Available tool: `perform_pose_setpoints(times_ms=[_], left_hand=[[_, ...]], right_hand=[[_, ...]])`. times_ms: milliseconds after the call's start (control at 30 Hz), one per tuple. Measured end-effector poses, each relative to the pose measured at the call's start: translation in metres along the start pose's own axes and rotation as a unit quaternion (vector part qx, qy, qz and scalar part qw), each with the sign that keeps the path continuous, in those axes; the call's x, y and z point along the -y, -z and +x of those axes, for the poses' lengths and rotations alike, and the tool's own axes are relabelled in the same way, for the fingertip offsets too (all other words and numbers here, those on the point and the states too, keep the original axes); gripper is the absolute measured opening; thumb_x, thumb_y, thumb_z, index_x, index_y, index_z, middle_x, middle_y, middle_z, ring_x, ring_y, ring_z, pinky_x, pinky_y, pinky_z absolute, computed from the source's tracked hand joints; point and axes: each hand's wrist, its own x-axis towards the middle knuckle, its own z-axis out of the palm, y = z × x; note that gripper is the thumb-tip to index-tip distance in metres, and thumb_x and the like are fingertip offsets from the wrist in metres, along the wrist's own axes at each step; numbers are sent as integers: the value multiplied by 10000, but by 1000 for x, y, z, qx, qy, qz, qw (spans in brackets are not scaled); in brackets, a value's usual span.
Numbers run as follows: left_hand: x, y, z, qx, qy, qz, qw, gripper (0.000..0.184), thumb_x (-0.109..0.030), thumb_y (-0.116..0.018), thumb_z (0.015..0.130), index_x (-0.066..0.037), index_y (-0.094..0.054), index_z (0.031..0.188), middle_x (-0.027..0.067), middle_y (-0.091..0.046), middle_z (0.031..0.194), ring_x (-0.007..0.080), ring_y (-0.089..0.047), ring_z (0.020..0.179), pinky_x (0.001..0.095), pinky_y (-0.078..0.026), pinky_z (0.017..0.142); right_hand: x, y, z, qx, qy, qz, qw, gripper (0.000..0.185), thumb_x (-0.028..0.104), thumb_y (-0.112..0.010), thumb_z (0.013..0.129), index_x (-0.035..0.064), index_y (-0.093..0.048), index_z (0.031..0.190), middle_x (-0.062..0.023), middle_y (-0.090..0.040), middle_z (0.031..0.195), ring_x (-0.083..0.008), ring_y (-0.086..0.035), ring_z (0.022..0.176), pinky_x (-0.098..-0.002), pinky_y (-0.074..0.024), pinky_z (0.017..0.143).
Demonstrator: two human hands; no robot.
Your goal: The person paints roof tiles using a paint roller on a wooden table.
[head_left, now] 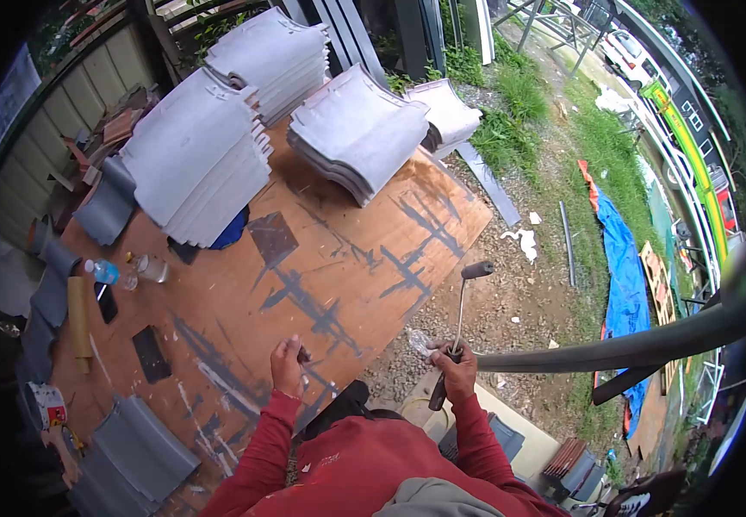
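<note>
My right hand [456,376] is closed round the dark handle of a small paint roller [461,314]. The roller's grey sleeve points up and away from me, beyond the table's right edge. Crinkled clear plastic [419,343] shows just left of that hand. Over the near part of the wooden table, my left hand [287,366] has its fingers curled in; a small dark bit shows at the fingertips, too small to name. Grey paint streaks [308,306] mark the board ahead of it.
Stacks of pale roof tiles [192,155] and more tiles [360,129] stand at the table's far side. Grey tiles [136,452] lie near left. A water bottle [102,272], a phone [107,303] and a jar [151,267] sit at left. A dark pole [597,349] reaches in from the right.
</note>
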Motion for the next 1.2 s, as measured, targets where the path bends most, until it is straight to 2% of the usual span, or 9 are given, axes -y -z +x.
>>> perform_pose_setpoints(times_ms=[67, 133, 200, 400, 633, 700, 867, 933, 1200], left_hand=[[-21, -31, 43, 31, -12, 10, 999, 115, -176, -650, 1022, -79, -597, 988, 15, -639, 811, 104, -615, 698, 261, -523, 667], [-58, -86, 77, 76, -130, 60, 987, 97, -134, -635, 1019, -48, -604, 1049, 17, -653, 872, 94, -639, 799, 262, -543, 691], [-83, -117, 126, 129, -191, 78, 970, 328, -78, -638, 996, -13, -526, 1297, 43, -624, 1072, 104, -622, 949, 265, -553, 784], [-140, -182, 261, 99, -234, 141, 957, 420, -121, -658, 991, -2, -505, 1363, 74, -615, 1144, 144, -619, 985, 285, -513, 909], [-213, -287, 371, 0, -384, 482, 788, 507, -216, -712, 935, -7, -546, 1366, 162, -623, 1232, 305, -617, 1141, 398, -478, 1019], [-234, -317, 407, -78, -466, 579, 665, 566, -247, -725, 909, -4, -537, 1385, 223, -585, 1300, 395, -560, 1230, 465, -433, 1073], [-251, -359, 501, -142, -402, 693, 582, 578, -302, -732, 904, -2, -566, 1370, 244, -587, 1324, 417, -546, 1252, 491, -438, 1064], [-259, -375, 522, -95, -167, 687, 701, 565, -335, -735, 904, -1, -594, 1338, 240, -603, 1288, 432, -579, 1203, 503, -470, 1029], [-261, -373, 502, -128, -330, 702, 618, 324, -250, -769, 870, -5, -702, 1072, 193, -648, 1085, 410, -610, 1086, 499, -504, 919]], right_hand=[[31, 1, 41, 1, 43, -10, 999, 165, -60, -679, 863, 22, -592, 976, -180, -704, 1062, -203, -699, 830, -362, -605, 782], [68, -8, 83, -21, 55, 14, 998, 176, -60, -647, 848, 31, -593, 989, -176, -701, 1077, -197, -694, 818, -368, -598, 812], [87, -13, 130, -45, 85, 45, 994, 175, -56, -636, 853, 40, -592, 991, -167, -698, 1075, -197, -694, 834, -377, -598, 834], [114, -40, 254, -38, 88, 152, 984, 140, -51, -604, 905, 54, -585, 997, -188, -687, 1132, -247, -715, 947, -415, -610, 913], [83, -77, 418, -22, 76, 213, 974, 115, -42, -624, 953, 28, -580, 1033, -232, -613, 1332, -296, -657, 1173, -407, -538, 1076], [77, -95, 454, -58, 42, 168, 983, 105, 1, -663, 958, 55, -599, 1021, -192, -617, 1354, -241, -635, 1211, -331, -517, 1034], [78, -138, 486, -67, 47, 145, 986, 92, 62, -701, 961, 97, -620, 988, -81, -655, 1251, -115, -622, 1104, -252, -474, 921], [85, -147, 483, -52, 45, 89, 994, 155, 135, -708, 972, 62, -603, 1059, 68, -535, 895, -49, -491, 761, -243, -430, 708], [99, -145, 509, -60, -15, 44, 997, 130, 126, -688, 977, 83, -582, 1041, 47, -529, 896, -49, -491, 803, -231, -406, 719]])
